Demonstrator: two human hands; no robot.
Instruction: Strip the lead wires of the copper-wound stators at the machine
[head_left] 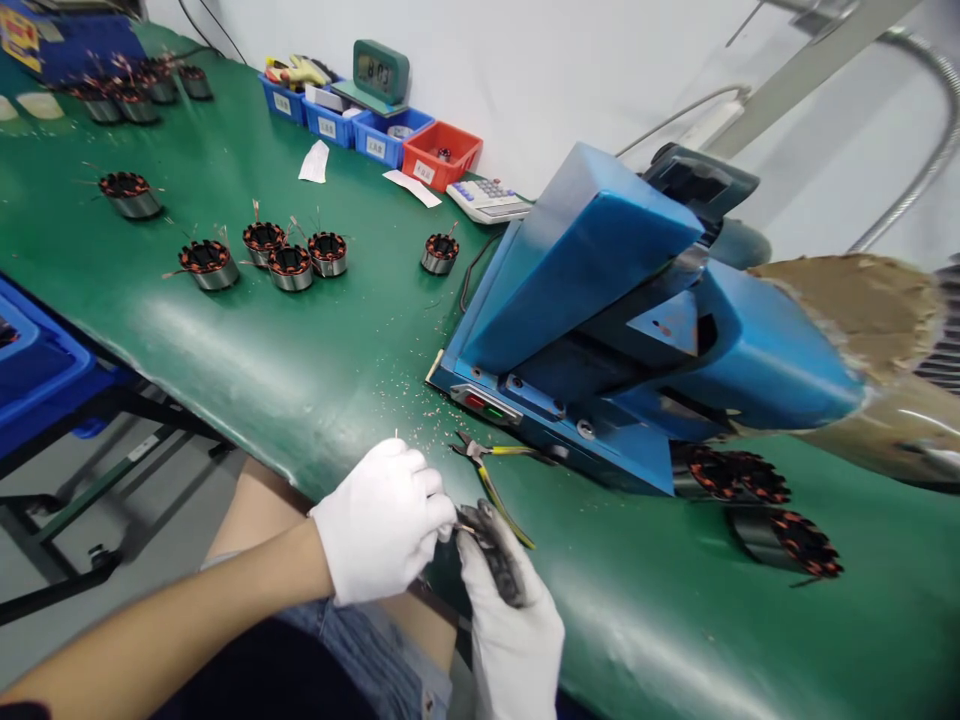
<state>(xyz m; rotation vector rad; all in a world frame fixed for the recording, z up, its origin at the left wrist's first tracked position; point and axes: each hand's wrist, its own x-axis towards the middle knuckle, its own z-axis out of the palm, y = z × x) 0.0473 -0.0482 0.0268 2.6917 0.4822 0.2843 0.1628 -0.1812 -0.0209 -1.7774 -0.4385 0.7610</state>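
My left hand [386, 525], in a white glove, is closed with its fingertips pinched together at my right hand; what they grip is hidden. My right hand [514, 625], also gloved and blackened at the fingers, is closed around a dark part [496, 565] with a short copper-coloured wire end showing. Fingers cover most of that part, so its exact kind is unclear. Both hands are low at the bench's front edge, over my lap. Just beyond them lie open diagonal cutters [474, 452] with yellow-and-black handles, amid scattered copper-coloured bits.
A blue machine [577, 270] with red and green buttons stands at right. Several wound motor stators [208, 266] sit on the green bench [300, 350]; more stators [784, 540] lie beside the machine. Blue bins [379, 140], a red bin [441, 155], a calculator [487, 200] and a clock [380, 70] line the wall.
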